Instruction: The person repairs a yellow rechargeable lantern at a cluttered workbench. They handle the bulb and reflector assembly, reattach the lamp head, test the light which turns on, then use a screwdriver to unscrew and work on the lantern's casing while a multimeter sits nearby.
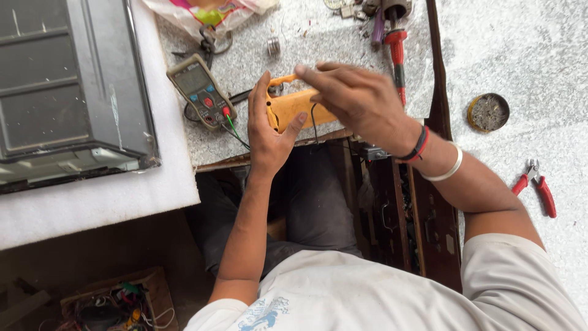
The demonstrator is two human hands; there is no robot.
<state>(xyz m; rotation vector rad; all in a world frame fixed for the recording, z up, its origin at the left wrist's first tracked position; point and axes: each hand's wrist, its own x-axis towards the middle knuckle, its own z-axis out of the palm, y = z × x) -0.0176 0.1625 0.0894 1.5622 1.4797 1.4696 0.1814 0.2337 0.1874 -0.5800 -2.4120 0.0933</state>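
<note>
From the head camera, an orange plastic casing (293, 108), blocky and smooth, is held over the near edge of a speckled grey stone bench (343, 55). It is gripped from the left by the left hand (268, 125), fingers wrapped round its end, while the right hand (355, 98) is closed over its top, fingertips pinched together. A grey-green multimeter (201, 92) lies just left; red-handled pliers (538, 184) lie well apart at right.
</note>
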